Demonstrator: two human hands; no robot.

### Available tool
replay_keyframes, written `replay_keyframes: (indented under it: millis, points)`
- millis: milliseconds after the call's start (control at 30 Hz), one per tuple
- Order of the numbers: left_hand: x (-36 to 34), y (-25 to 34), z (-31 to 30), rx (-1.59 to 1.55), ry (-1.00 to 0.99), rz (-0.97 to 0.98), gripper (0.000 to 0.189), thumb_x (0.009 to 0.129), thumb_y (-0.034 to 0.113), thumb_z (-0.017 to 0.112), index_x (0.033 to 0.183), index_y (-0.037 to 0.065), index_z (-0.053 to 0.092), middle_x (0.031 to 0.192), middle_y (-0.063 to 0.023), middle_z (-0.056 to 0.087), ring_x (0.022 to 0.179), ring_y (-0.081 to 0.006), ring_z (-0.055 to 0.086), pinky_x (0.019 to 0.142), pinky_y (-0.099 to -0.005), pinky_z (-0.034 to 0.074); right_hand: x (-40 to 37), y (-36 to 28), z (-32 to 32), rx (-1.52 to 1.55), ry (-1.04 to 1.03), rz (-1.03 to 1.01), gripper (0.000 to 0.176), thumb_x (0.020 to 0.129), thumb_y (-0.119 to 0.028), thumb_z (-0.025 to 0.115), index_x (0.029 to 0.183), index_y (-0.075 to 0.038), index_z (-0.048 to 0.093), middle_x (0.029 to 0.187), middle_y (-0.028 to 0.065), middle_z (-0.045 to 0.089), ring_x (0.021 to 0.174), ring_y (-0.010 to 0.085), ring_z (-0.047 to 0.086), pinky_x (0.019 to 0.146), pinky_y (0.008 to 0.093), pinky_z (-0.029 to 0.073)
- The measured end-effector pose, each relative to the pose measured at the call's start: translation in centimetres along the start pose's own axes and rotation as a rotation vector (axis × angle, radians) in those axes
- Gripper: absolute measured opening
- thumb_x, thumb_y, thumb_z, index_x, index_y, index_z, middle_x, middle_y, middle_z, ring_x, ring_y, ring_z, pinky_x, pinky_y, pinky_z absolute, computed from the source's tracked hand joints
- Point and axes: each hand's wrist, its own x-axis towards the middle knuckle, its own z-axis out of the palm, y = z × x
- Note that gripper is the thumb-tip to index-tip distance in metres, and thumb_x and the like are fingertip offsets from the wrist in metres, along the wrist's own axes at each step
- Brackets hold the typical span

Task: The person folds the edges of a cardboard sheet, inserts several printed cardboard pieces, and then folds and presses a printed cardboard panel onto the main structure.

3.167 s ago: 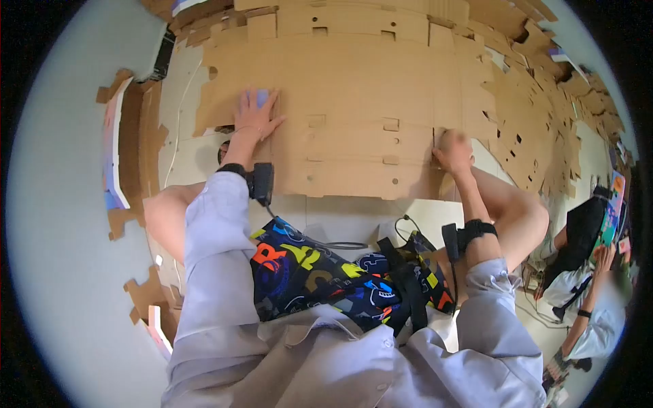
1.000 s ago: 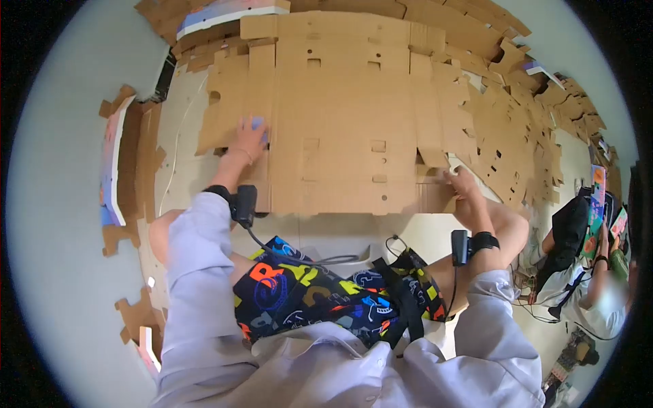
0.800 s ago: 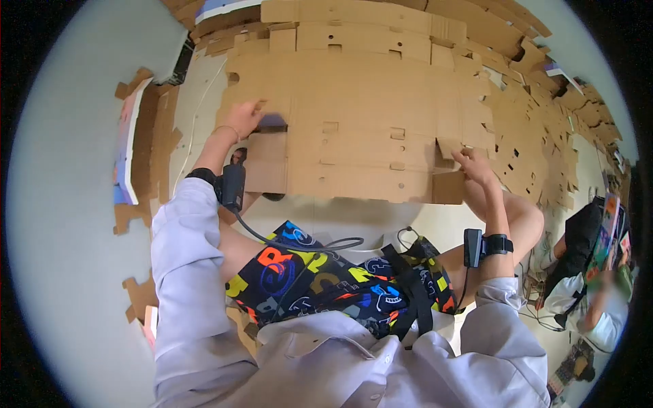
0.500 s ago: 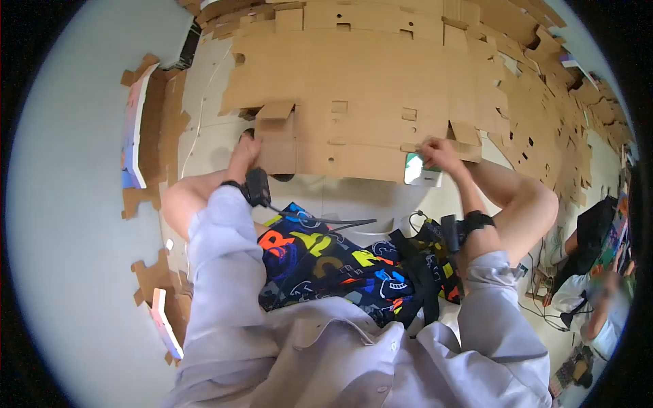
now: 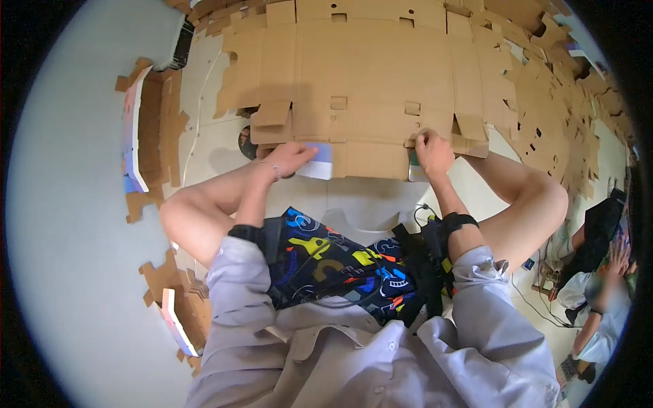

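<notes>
A large flattened cardboard sheet (image 5: pixel 374 81) lies in front of me, its near edge folded over. My left hand (image 5: pixel 292 159) presses on the near-left corner, fingers together beside a blue and white printed flap (image 5: pixel 317 163). My right hand (image 5: pixel 435 155) is closed at the near-right edge, over a green and white printed patch (image 5: pixel 414 167); what its fingertips pinch is too small to make out. A raised cardboard flap (image 5: pixel 273 113) stands behind my left hand.
Printed cardboard pieces (image 5: pixel 135 129) lean along the wall at left. More cardboard (image 5: pixel 551 122) is stacked at the right. Another person (image 5: pixel 605 306) sits at the far right, near black cables. My bare legs flank the sheet.
My left hand has moved right from the side of the sheet onto its near edge, where the blue and white flap now shows. My right hand has shifted slightly and covers more of the green patch.
</notes>
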Motion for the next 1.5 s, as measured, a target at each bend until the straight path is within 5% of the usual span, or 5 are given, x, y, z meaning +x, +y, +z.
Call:
replay_keyframes:
  millis: [167, 367, 567, 967, 1500]
  points:
    - [4.5, -2.0, 4.4, 0.302, 0.175, 0.068, 0.037, 0.073, 0.036, 0.070, 0.089, 0.006, 0.054, 0.092, -0.0169, 0.061, 0.093, -0.0332, 0.058, 0.081, -0.0402, 0.047, 0.2, 0.4, 0.4, 0.011, -0.030, -0.040, 0.028, 0.082, -0.032, 0.050, 0.092, -0.012, 0.066, 0.085, 0.0174, 0.067, 0.080, 0.0371, 0.064, 0.069, 0.0477, 0.051]
    - [1.8, 1.9, 6.4, 0.485, 0.483, -0.122, 0.047, 0.073, 0.041, 0.070, 0.104, 0.012, 0.052, 0.106, -0.0147, 0.052, 0.100, -0.0357, 0.055, 0.081, -0.0459, 0.047, 0.5, 0.5, -0.4, 0.093, -0.156, 0.048, 0.027, 0.080, -0.032, 0.056, 0.093, -0.011, 0.066, 0.090, 0.0142, 0.068, 0.088, 0.0336, 0.064, 0.075, 0.0445, 0.050]
    - [0.8, 2.9, 5.4, 0.334, 0.368, -0.265, 0.067, 0.073, 0.048, 0.069, 0.123, 0.011, 0.043, 0.127, -0.0235, 0.037, 0.103, -0.0428, 0.055, 0.084, -0.0473, 0.048, 0.3, 0.9, -0.4, 0.168, -0.144, 0.048, 0.024, 0.079, -0.030, 0.058, 0.093, -0.013, 0.067, 0.090, 0.0136, 0.068, 0.089, 0.0327, 0.064, 0.076, 0.0435, 0.050]
    - [1.7, 2.7, 3.1, 0.429, 0.195, -0.263, 0.072, 0.073, 0.055, 0.066, 0.125, 0.013, 0.042, 0.126, -0.0229, 0.039, 0.102, -0.0402, 0.058, 0.082, -0.0462, 0.050, 0.2, 0.2, -1.3, 0.097, -0.212, -0.012, 0.026, 0.079, -0.034, 0.060, 0.089, -0.011, 0.067, 0.090, 0.0148, 0.067, 0.090, 0.0334, 0.063, 0.077, 0.0445, 0.050]
    - [2.0, 2.7, 3.8, 0.330, 0.280, -0.283, 0.067, 0.066, 0.050, 0.074, 0.114, 0.012, 0.047, 0.120, -0.0209, 0.044, 0.104, -0.0403, 0.058, 0.086, -0.0452, 0.049, 0.6, 0.3, -0.7, 0.061, -0.232, -0.057, 0.028, 0.080, -0.035, 0.060, 0.090, -0.009, 0.066, 0.091, 0.0165, 0.067, 0.090, 0.0354, 0.063, 0.077, 0.0453, 0.050]
